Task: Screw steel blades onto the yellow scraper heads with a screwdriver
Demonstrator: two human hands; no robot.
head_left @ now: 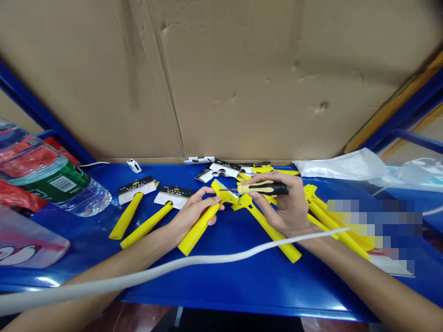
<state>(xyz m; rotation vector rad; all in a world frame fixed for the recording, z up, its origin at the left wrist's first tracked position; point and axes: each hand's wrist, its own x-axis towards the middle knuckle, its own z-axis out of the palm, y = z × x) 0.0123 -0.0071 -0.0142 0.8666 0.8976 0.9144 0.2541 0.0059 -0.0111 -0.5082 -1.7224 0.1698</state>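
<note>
My left hand (199, 210) is wrapped round a yellow scraper (198, 233) near its head, which carries a silvery blade strip. Between the fingers of my right hand (282, 198) is a yellow-and-black screwdriver (265, 187); its shaft points left, with the tip at the scraper's head. Under my right hand another yellow scraper (273, 230) lies on the blue table (221, 281). Several more yellow scrapers (341, 226) lie beside my right wrist. Left of my left hand rest two yellow handles with black-and-white cards (136, 190).
A large water bottle (62, 177) and a clear pinkish container (31, 240) stand at the left. More carded scrapers (224, 169) lie by the cardboard wall (242, 83). White plastic wrap (342, 165) is at the back right. A white cable (155, 266) crosses in front.
</note>
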